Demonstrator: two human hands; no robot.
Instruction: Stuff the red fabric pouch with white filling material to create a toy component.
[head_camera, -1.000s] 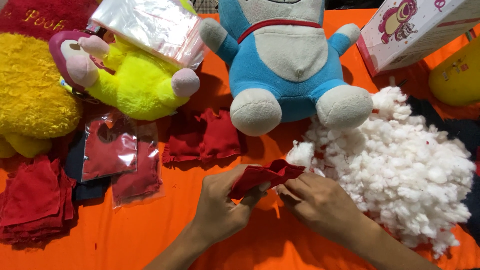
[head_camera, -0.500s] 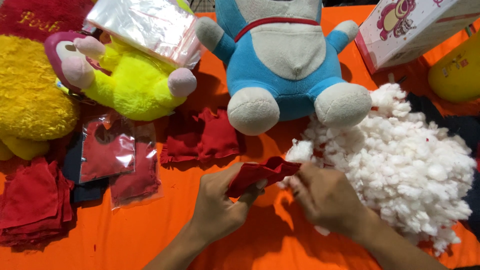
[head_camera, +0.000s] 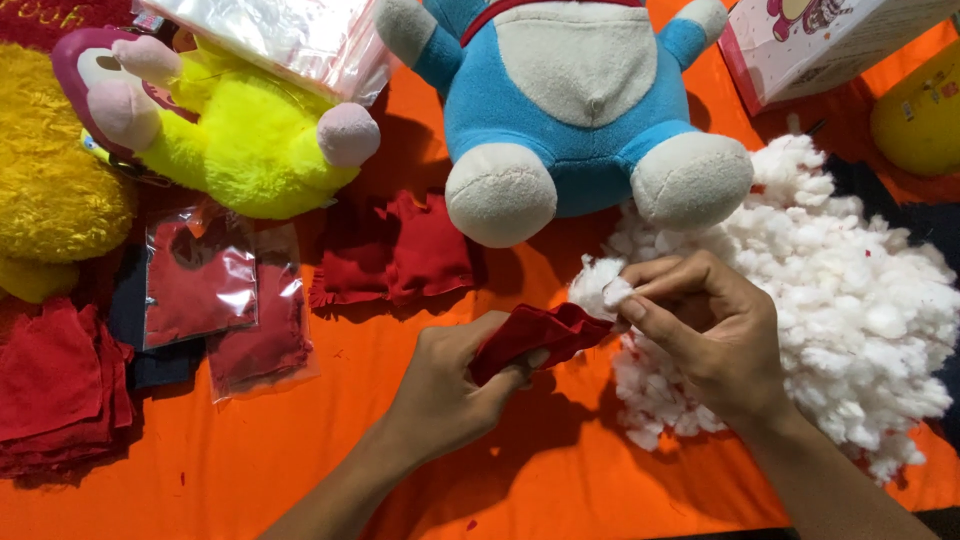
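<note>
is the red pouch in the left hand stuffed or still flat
Mostly flat: the red pouch droops limp from the left hand; the right hand pinches stuffing at its mouth.

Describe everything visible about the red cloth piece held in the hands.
The red cloth piece is small, soft and crumpled, looking like felt or fleece. The left hand grips its lower end above the orange table cover. Its upper end meets a white stuffing tuft pinched by the right hand.
</note>
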